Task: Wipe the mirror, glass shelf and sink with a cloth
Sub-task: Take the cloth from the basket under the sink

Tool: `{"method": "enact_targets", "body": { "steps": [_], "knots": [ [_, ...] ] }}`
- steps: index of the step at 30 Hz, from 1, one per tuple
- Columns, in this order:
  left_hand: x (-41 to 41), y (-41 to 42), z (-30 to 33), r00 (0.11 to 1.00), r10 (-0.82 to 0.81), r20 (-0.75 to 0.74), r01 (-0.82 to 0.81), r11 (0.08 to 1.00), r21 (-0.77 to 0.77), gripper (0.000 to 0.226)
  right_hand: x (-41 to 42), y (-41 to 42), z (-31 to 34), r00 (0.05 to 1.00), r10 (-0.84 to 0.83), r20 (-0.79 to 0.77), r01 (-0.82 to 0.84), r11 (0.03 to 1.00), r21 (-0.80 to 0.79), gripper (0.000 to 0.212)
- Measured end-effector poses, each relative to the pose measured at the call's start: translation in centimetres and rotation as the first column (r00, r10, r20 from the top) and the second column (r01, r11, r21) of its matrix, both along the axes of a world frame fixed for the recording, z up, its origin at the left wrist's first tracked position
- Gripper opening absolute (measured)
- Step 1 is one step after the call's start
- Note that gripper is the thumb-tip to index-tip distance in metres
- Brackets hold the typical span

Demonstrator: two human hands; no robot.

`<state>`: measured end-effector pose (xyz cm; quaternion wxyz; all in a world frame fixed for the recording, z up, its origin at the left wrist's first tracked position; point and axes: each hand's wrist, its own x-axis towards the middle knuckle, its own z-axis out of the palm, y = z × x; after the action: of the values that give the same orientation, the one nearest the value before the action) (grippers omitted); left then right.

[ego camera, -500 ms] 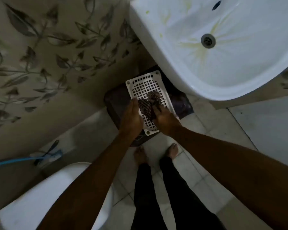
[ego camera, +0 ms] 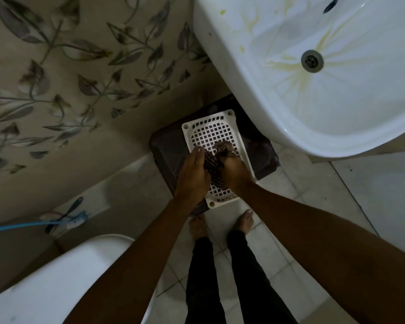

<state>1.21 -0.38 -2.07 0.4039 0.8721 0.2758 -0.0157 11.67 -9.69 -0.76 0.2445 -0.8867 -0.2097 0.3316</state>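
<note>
**Cloth bunched between two hands**

Both hands, left hand [ego camera: 193, 176] and right hand [ego camera: 235, 175], clasp a dark striped cloth [ego camera: 214, 164] between their fingers, above a white grid tray [ego camera: 211, 129]. The stained sink [ego camera: 278, 118] lies beyond the fingertips.

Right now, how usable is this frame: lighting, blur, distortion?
Head view: dim and underexposed, so the hands and cloth between them read murky; the sink is brightest, without harsh glare; wide-angle bending curves the edges; the wall is slightly soft.

1 head-worn wide view, steeply downward over sink [ego camera: 232, 73] and floor [ego camera: 290, 195].
</note>
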Motion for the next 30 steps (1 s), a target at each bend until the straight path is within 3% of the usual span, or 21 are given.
{"method": "enact_targets", "body": {
  "steps": [2,5,6,9,13,16,19,21,26,28,30],
  "knots": [
    [-0.1,0.2,0.6,1.000,0.023,0.020,-0.022,0.999,-0.047,0.063,-0.2,-0.1,2.1,0.995,-0.096,-0.005,0.096,0.983,0.158,0.028],
    [0.0,0.5,2.2,0.995,0.090,0.049,-0.081,0.983,-0.163,0.060,-0.7,-1.7,4.4,0.960,0.024,0.278,-0.046,0.996,0.073,0.026],
    [0.0,0.5,2.9,0.994,0.095,0.049,-0.084,0.976,-0.203,0.062,-1.0,-2.3,5.3,0.943,0.011,0.333,-0.052,0.992,0.114,0.025],
    [0.0,0.5,5.2,0.991,0.071,0.115,-0.039,0.965,-0.259,0.070,-1.8,-2.8,9.1,0.918,-0.123,0.378,-0.014,0.941,0.339,0.023],
    [0.5,0.7,9.6,0.970,0.138,0.200,-0.050,0.918,-0.394,0.058,-2.6,-2.5,14.6,0.917,-0.168,0.361,-0.010,0.897,0.443,0.024],
    [1.1,0.5,14.8,0.932,0.275,0.236,-0.106,0.830,-0.548,0.033,-2.4,-2.6,19.1,0.932,-0.259,0.256,0.083,0.835,0.544,0.028],
    [1.6,0.4,19.6,0.917,0.333,0.217,-0.132,0.770,-0.624,0.029,-1.5,-3.6,22.2,0.925,-0.355,0.135,0.203,0.764,0.613,0.039],
    [2.2,0.6,22.9,0.922,0.336,0.193,-0.125,0.729,-0.673,0.025,-0.5,-4.6,24.4,0.930,-0.367,0.003,0.281,0.719,0.636,0.033],
    [4.3,-0.3,31.0,0.890,0.401,0.216,-0.082,0.607,-0.791,0.031,1.7,-6.7,29.8,0.941,-0.301,-0.156,0.330,0.712,0.620,0.034],
    [5.3,-0.9,33.9,0.877,0.422,0.230,-0.046,0.551,-0.833,0.035,2.6,-7.4,31.2,0.942,-0.234,-0.242,0.335,0.721,0.606,0.045],
    [6.2,-1.5,36.6,0.861,0.448,0.241,-0.010,0.488,-0.873,0.038,3.1,-7.7,32.2,0.899,-0.139,-0.415,0.398,0.652,0.645,0.071]
  ]
}}
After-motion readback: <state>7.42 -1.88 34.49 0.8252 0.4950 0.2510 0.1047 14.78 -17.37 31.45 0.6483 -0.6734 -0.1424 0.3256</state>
